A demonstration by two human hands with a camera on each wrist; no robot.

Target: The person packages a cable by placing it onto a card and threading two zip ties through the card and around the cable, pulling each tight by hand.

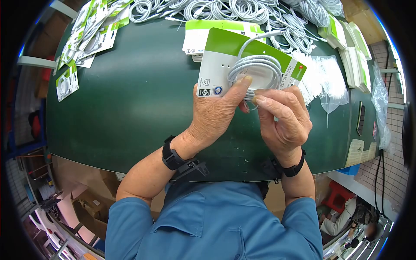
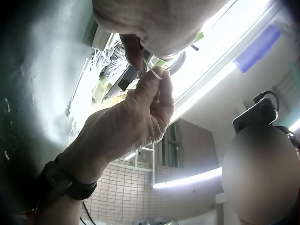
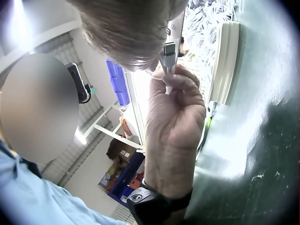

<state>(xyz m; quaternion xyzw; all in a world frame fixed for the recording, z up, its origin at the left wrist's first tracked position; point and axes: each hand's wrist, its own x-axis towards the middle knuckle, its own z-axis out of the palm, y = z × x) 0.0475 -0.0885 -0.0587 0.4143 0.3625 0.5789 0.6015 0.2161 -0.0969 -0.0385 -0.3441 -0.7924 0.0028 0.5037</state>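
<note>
My left hand (image 1: 214,113) grips a green and white cardboard card (image 1: 212,63) at its lower edge, thumb pressed over the front. On the card lies a coiled light grey cable (image 1: 276,74), with one end sticking up past the card's top. At the coil's lower end, my right hand (image 1: 287,116) pinches a thin white tie (image 2: 156,74) between thumb and forefinger. Its other fingers are curled. In the right wrist view a USB plug (image 3: 169,49) shows between the hands. Part of the tie is hidden behind the fingers.
Several coiled cables (image 1: 247,11) are heaped along the table's far edge. Behind the held card is a stack of cards (image 1: 193,39). Carded cables (image 1: 67,82) lie at left. At right are white ties (image 1: 323,78) on a plastic bag and stacked cards (image 1: 353,65).
</note>
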